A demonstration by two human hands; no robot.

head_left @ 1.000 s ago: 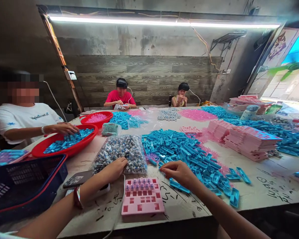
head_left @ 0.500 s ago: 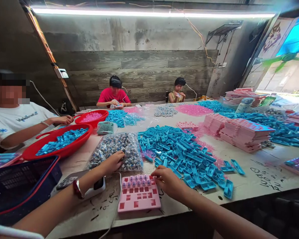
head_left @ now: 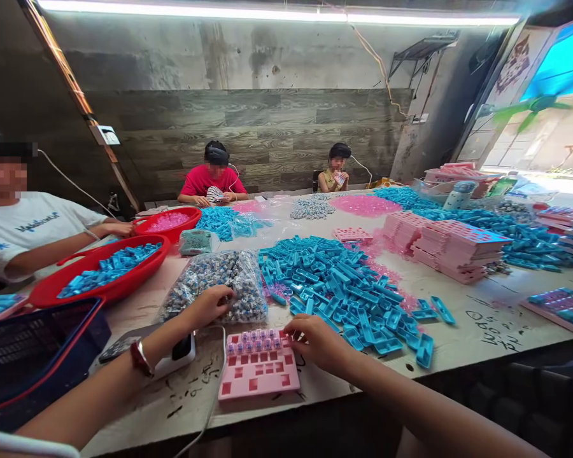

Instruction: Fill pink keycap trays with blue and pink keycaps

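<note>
A pink plastic tray (head_left: 259,375) with rectangular holes lies at the near table edge, with a row of small purple pieces (head_left: 254,341) along its far side. My right hand (head_left: 315,340) is at the tray's far right corner with its fingers pinched together; I see nothing between them. My left hand (head_left: 209,305) rests on the near end of a clear bag of small grey and blue pieces (head_left: 214,280), fingertips curled down into it and hidden. A large heap of blue plastic frames (head_left: 344,286) spreads just right of the bag.
Left: a dark blue basket (head_left: 33,346), a phone (head_left: 172,353), red bowls of blue (head_left: 100,273) and pink (head_left: 169,222) pieces. A person in white (head_left: 23,229) sits beside them; two more sit at the far end. Stacked pink trays (head_left: 453,251) stand right.
My right hand has left the blue heap and moved left to the pink tray's far right corner. My left hand stays on the bag. The view has tilted slightly.
</note>
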